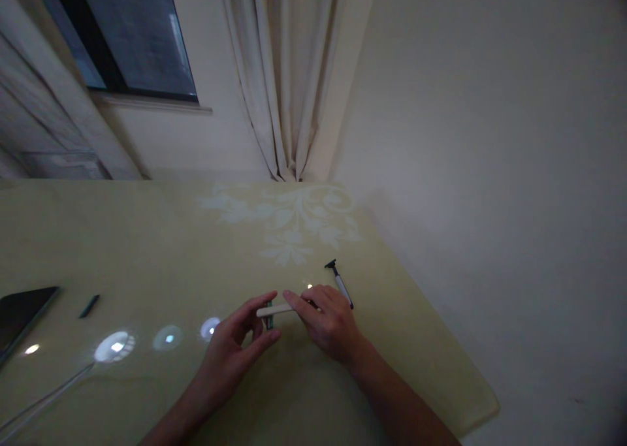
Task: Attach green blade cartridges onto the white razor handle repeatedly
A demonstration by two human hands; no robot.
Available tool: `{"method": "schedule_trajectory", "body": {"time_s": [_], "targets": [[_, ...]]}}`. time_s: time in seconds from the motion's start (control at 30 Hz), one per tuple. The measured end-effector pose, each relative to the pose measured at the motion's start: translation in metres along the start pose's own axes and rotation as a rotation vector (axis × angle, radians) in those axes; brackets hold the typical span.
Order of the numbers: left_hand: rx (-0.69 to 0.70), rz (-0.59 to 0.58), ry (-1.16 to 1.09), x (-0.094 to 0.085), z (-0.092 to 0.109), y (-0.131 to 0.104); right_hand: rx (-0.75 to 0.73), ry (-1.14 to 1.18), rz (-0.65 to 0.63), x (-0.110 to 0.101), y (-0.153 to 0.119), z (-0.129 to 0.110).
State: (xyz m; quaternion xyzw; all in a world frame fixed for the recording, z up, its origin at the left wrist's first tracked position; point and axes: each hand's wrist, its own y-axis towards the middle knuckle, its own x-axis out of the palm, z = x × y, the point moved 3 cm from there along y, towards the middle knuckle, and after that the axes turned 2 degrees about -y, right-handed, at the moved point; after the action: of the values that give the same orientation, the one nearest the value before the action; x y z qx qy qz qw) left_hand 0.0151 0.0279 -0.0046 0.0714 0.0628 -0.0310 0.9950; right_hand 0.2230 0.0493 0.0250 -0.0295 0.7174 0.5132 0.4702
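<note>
My left hand [235, 335] pinches a small dark-green piece [269, 318] upright between thumb and index finger; it looks like a razor cartridge, though it is too small to be sure. A flat, cream-coloured stick [277, 309] with a rounded end is gripped in my right hand [330, 318]. Its tip crosses the green piece; whether they touch I cannot tell. The rest of the stick is hidden by my fingers, where something dark shows. Just beyond my right hand lies a razor [341, 286] with a black head and a grey-and-black handle.
The pale green table [147, 250] has a white floral pattern and shiny reflections. At its left are a dark tablet-like device [24, 309], a small dark piece [89, 306] and a white cable [49, 394]. A wall [490, 172] borders the right; a curtain [289, 74] hangs behind.
</note>
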Motion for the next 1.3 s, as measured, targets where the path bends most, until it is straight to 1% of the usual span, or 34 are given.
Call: {"method": "schedule_trajectory", "body": {"time_s": [0.2, 0.43, 0.67, 0.77, 0.9, 1.0, 1.13, 1.2, 1.3], "targets": [[-0.027, 0.011, 0.026, -0.001, -0.004, 0.001, -0.007, 0.000, -0.005, 0.003, -0.002, -0.001], [0.032, 0.007, 0.006, -0.001, -0.003, 0.000, -0.020, -0.019, -0.011, 0.003, -0.002, -0.001], [-0.020, 0.001, -0.004, -0.001, -0.012, -0.001, -0.016, -0.013, 0.002, 0.003, -0.001, -0.001], [-0.009, -0.002, -0.002, 0.000, -0.010, -0.001, -0.029, -0.005, 0.005, 0.003, -0.001, -0.002], [0.013, -0.002, 0.032, 0.001, -0.003, 0.001, -0.019, -0.008, -0.026, 0.003, -0.001, -0.002], [0.031, 0.008, 0.066, 0.000, -0.002, 0.002, 0.002, -0.023, -0.031, 0.000, -0.002, 0.003], [0.060, 0.043, 0.062, -0.001, -0.005, 0.002, 0.066, -0.066, 0.007, -0.005, -0.002, 0.014], [0.067, 0.034, 0.054, -0.001, -0.004, 0.002, 0.056, -0.075, 0.011, -0.004, -0.002, 0.013], [0.063, -0.007, 0.068, 0.000, -0.003, 0.002, 0.001, -0.057, -0.013, 0.000, -0.001, 0.005]]}}
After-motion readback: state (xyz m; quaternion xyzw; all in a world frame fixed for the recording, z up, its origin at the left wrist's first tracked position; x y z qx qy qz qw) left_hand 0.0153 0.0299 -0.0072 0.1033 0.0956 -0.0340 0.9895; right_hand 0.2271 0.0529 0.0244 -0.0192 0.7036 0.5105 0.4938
